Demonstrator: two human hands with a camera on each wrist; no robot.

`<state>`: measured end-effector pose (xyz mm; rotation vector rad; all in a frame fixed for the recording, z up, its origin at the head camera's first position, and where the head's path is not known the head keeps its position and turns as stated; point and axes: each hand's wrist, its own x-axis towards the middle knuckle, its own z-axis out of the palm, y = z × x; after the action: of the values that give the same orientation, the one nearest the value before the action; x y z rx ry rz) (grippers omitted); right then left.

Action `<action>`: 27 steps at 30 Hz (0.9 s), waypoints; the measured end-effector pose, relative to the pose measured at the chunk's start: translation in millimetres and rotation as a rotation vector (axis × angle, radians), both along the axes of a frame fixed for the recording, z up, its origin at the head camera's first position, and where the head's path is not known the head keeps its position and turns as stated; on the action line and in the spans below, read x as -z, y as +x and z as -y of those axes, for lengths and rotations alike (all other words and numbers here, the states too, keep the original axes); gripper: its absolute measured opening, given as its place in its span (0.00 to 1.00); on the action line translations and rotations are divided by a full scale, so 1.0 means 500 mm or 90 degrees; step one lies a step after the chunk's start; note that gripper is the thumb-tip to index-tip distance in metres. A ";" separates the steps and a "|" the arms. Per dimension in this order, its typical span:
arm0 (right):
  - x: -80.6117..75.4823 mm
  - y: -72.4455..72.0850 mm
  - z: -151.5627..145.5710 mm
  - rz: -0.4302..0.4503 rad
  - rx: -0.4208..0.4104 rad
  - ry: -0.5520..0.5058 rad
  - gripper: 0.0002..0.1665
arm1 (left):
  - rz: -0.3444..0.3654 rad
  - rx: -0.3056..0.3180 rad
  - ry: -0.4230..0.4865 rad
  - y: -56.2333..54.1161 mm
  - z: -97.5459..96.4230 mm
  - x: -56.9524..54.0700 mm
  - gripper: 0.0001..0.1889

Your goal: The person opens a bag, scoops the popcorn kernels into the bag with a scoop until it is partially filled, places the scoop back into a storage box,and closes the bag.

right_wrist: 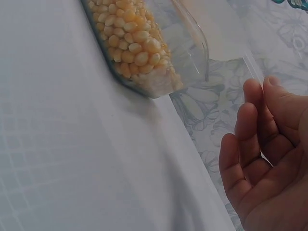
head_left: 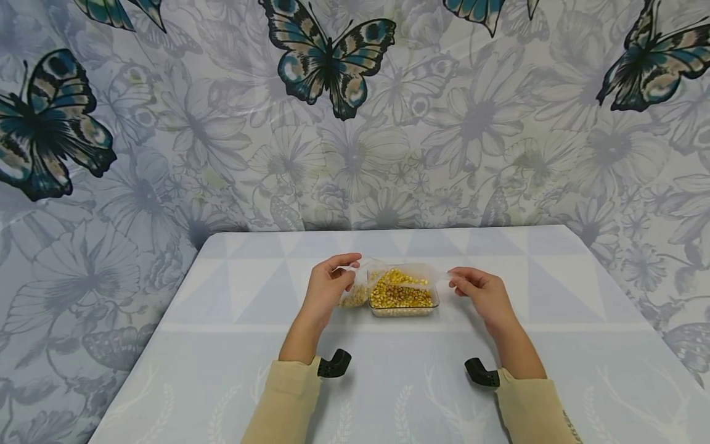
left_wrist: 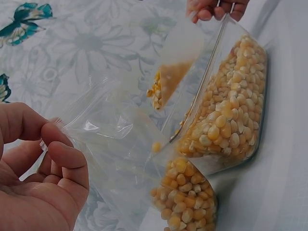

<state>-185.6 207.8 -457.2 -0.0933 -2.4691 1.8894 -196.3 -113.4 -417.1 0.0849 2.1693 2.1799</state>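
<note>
A clear glass container (head_left: 403,312) full of yellow corn kernels (left_wrist: 236,115) stands on the table between the hands. My left hand (head_left: 326,285) pinches the top edge of a clear zip bag (left_wrist: 108,132) beside the container's left end. Corn kernels (left_wrist: 185,197) fill the bag's bottom, and its mouth spreads toward the container. My right hand (head_left: 484,293) pinches the thin handle of a translucent white scoop (left_wrist: 185,43) between thumb and forefinger. Kernels lie in the scoop, which is tilted over the container with its tip toward the bag.
The table (head_left: 388,364) has a pale triangle-patterned cover. Behind it hangs a grey floral backdrop (head_left: 355,179) with butterflies. Black wrist mounts (head_left: 334,364) show at both beige sleeves (head_left: 285,401).
</note>
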 end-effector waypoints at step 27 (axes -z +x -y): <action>-0.046 0.012 -0.002 -0.074 0.052 0.014 0.21 | 0.002 0.002 -0.009 0.000 -0.001 -0.001 0.24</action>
<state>-179.5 208.9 -434.4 -0.0804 -2.3708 1.7821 -196.4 -112.7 -416.7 0.0843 2.1806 2.1621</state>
